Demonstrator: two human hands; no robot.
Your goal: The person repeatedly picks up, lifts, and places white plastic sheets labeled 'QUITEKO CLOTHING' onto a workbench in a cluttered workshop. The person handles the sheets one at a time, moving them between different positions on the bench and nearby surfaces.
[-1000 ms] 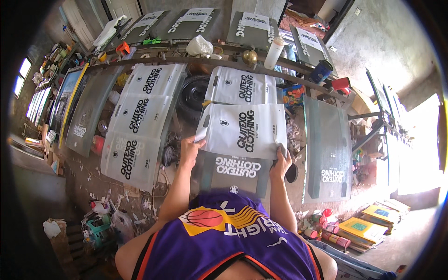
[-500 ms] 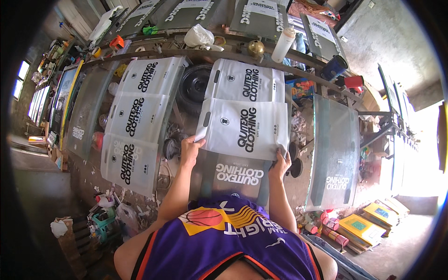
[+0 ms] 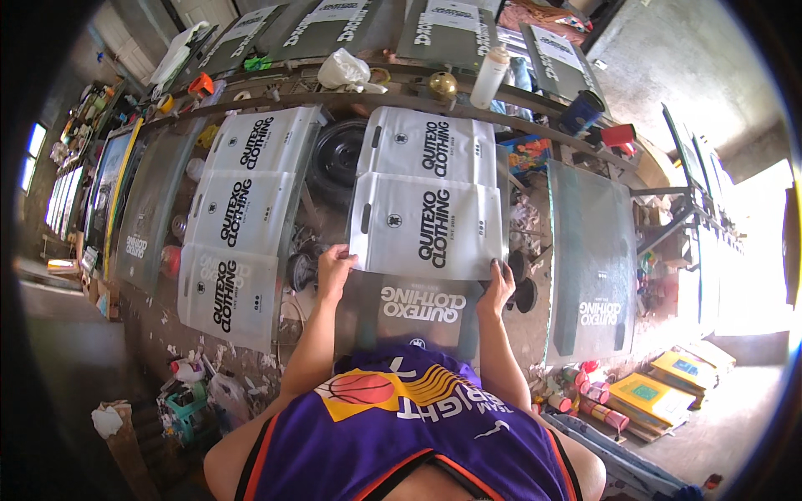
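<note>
Hands (image 3: 334, 265) pinch white printed bag (image 3: 428, 225) beside black tyre (image 3: 337, 156).

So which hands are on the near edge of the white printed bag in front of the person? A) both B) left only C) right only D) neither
A: the left hand and right hand each grip a near corner of the white printed bag.

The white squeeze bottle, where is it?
In the head view, the white squeeze bottle stands top centre on the curved rail, right of the brass ball.
</note>
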